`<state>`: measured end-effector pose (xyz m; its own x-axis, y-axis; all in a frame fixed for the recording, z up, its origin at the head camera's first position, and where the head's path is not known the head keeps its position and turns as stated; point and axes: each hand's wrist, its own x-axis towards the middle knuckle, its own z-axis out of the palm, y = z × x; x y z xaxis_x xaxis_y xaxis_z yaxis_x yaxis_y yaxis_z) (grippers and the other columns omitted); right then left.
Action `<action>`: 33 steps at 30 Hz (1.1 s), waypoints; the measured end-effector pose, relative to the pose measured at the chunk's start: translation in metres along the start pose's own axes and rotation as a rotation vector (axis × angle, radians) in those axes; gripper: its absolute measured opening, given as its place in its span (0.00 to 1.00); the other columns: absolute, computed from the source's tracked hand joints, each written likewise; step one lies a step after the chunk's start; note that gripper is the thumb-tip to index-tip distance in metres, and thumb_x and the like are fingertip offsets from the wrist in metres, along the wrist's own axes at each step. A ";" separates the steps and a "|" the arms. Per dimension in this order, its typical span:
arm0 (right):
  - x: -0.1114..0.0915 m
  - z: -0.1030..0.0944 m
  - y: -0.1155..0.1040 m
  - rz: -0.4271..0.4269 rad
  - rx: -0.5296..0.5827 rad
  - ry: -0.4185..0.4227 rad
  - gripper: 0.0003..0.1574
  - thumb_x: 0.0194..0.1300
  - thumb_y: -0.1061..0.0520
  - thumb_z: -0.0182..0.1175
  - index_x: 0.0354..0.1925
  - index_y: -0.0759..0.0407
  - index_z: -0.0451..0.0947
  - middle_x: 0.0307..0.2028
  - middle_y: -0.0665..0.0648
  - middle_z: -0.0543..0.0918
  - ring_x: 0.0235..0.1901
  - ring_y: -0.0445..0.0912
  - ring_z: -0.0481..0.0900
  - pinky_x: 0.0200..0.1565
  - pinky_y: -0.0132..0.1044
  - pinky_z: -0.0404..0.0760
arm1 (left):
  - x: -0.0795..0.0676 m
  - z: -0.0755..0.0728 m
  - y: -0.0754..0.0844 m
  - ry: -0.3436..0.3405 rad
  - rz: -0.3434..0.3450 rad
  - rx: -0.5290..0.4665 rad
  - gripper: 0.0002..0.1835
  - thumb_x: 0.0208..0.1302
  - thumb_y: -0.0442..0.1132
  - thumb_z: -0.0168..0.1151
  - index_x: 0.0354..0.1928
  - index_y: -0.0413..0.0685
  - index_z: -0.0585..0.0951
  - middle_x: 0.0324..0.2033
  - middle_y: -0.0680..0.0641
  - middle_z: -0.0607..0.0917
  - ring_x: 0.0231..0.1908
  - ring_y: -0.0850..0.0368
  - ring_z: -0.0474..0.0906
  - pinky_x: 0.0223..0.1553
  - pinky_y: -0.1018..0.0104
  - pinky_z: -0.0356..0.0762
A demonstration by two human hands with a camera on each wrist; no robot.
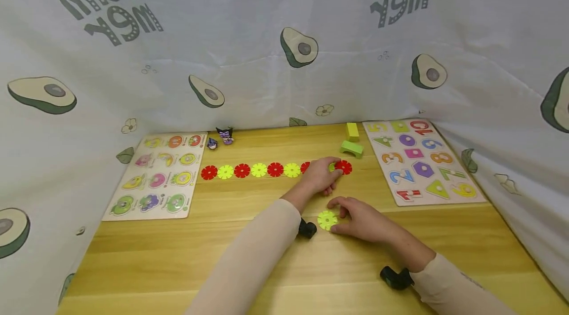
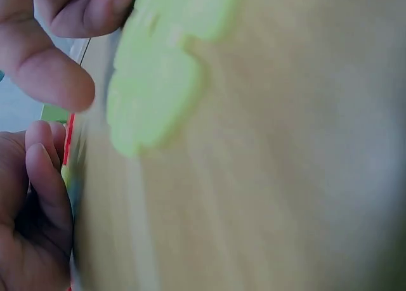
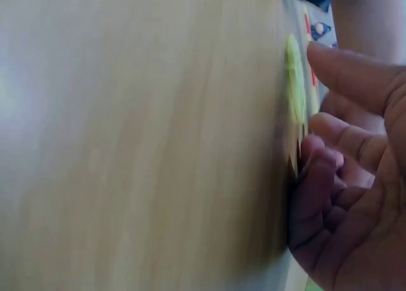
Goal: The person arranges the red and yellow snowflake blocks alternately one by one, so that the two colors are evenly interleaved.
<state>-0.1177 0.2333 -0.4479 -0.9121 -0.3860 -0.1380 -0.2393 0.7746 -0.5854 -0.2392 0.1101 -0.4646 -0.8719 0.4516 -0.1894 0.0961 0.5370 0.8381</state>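
My left hand [image 1: 319, 177] reaches to the right end of a row of flower-shaped discs. Its thumb and index finger pinch the left edge of the last red disc [image 1: 345, 167], and the other fingers curl beneath. That hand covers part of the row. Nearer to me, my right hand [image 1: 362, 220] stays beside a loose yellow-green disc [image 1: 327, 220], thumb and index spread around its right side. In the left wrist view this disc [image 2: 158, 82] looms large and blurred. The right wrist view shows it edge-on [image 3: 295, 82], with the thumb and fingers apart.
Alternating red [image 1: 275, 169] and yellow discs [image 1: 259, 170] run leftward. A fruit puzzle board [image 1: 188, 206] lies left, a number puzzle board [image 1: 426, 195] right. Behind the row are a yellow block [image 1: 352, 132], a green arch block [image 1: 352, 148] and two small figurines [image 1: 225, 136].
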 end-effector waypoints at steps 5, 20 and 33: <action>0.005 0.004 -0.003 -0.015 -0.019 -0.021 0.23 0.50 0.47 0.70 0.44 0.48 0.75 0.29 0.50 0.70 0.30 0.43 0.67 0.32 0.36 0.68 | 0.005 0.000 0.002 -0.009 -0.026 0.046 0.22 0.65 0.46 0.57 0.61 0.64 0.72 0.11 0.48 0.78 0.09 0.55 0.74 0.12 0.65 0.76; -0.005 -0.014 0.015 0.035 0.252 -0.080 0.15 0.57 0.55 0.65 0.41 0.51 0.70 0.27 0.53 0.73 0.24 0.45 0.72 0.24 0.32 0.74 | 0.012 0.005 0.002 0.016 -0.090 0.073 0.22 0.64 0.47 0.58 0.60 0.66 0.73 0.11 0.49 0.78 0.08 0.56 0.73 0.12 0.68 0.75; 0.034 -0.063 0.061 0.406 0.177 0.275 0.20 0.64 0.56 0.57 0.50 0.64 0.64 0.24 0.57 0.81 0.21 0.46 0.81 0.21 0.35 0.76 | 0.012 0.010 0.005 0.028 -0.092 0.069 0.21 0.64 0.48 0.58 0.59 0.67 0.73 0.11 0.49 0.78 0.08 0.57 0.73 0.11 0.67 0.75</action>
<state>-0.1838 0.2987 -0.4381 -0.9792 0.0925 -0.1804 0.1900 0.7291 -0.6575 -0.2445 0.1260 -0.4679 -0.8917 0.3786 -0.2483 0.0475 0.6236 0.7803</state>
